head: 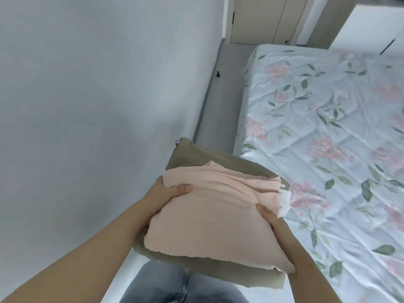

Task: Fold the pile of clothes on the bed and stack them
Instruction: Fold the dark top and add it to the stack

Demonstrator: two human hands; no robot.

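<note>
A stack of two folded garments is held in the air just off the left edge of the bed [328, 127], a mattress under a pale blue sheet printed with pink flowers and green leaves. On top lies a soft, peach-pink folded knit garment [209, 215]. Beneath it is a larger khaki folded garment of woven cloth [196, 158], whose edges show all round the pink one. The left hand [169, 192] grips the stack on the side away from the bed, thumb pressed flat on the pink cloth and fingers hidden underneath. The right hand [270, 217] grips the side nearest the bed in the same way, thumb on top. A small white fabric label [284, 204] sticks out of the pink garment just beside that thumb. Light blue jeans [157, 285] show below the stack. A strip of grey floor [225, 95] runs along the bed's left edge, and a plain white wall [87, 84] rises beyond it. Past the bed's far end stand pale wardrobe doors [266, 18].
</note>
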